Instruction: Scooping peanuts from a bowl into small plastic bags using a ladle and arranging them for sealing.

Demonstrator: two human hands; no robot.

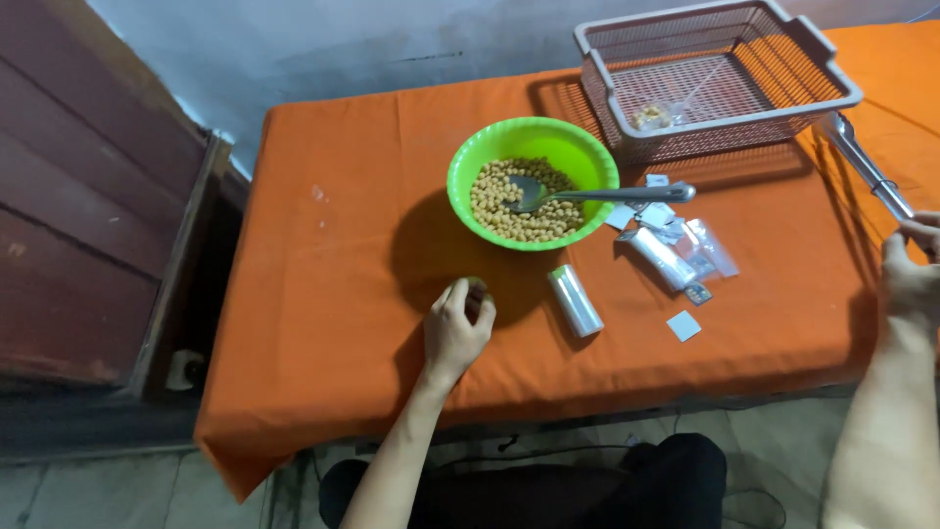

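One bowl (534,137) of beans and one spoon (597,194), handle pointing right, lie beyond the left hand (455,328), whose fingers curl on a small item. Right hand (911,269) fingers grip one metal tool (867,167), its long axis running away toward the one basket (720,118).

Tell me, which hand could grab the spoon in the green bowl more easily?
Probably the left hand: it rests on the orange cloth just below the green plastic bowl. The right hand grips a metal rod at the table's far edge.

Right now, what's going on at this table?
A person sits at an orange-covered table. The left hand curls around something small beside a green bowl of beans with a spoon in it. The right hand grips a metal tool handle near a basket. Small packets lie between.
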